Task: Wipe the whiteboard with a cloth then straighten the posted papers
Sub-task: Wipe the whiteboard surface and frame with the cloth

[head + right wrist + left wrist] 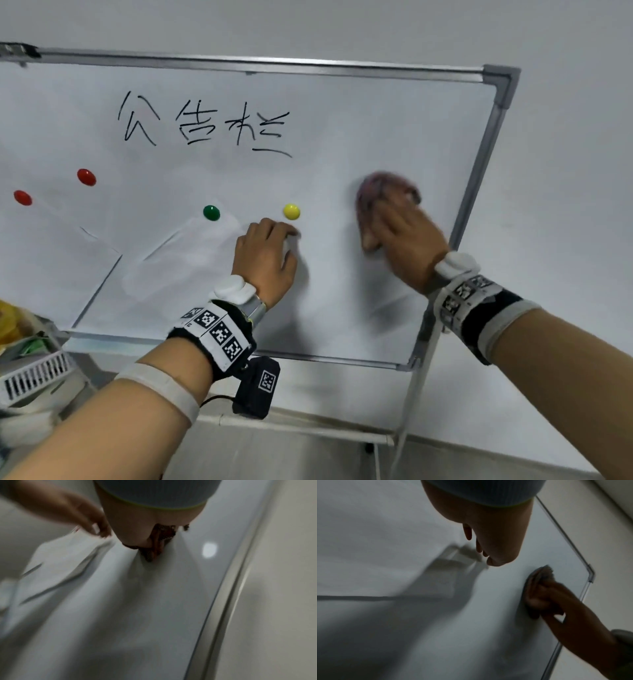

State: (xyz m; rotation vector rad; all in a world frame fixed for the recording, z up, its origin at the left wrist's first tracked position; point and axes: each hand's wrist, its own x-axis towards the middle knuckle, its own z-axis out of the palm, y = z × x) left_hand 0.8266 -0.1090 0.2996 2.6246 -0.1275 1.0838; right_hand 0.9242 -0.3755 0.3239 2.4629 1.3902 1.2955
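The whiteboard [376, 120] carries black handwriting [202, 123] near its top. On its right part my right hand [387, 219] holds a reddish cloth [371, 186] against the surface; both are blurred. The cloth [537, 577] bunches under those fingers in the left wrist view. My left hand [277, 240] pinches the right corner of a tilted white paper [191, 260], just below a yellow magnet [291, 211]. A green magnet [211, 212] pins that paper. Two red magnets [86, 177] sit above another crooked paper [51, 267] at the left.
The board's metal frame [479, 161] runs close to the right of the cloth. A white slotted basket [34, 373] and something yellow [7, 322] sit at the lower left. The stand's leg [411, 404] drops below the board's right corner, with grey wall behind.
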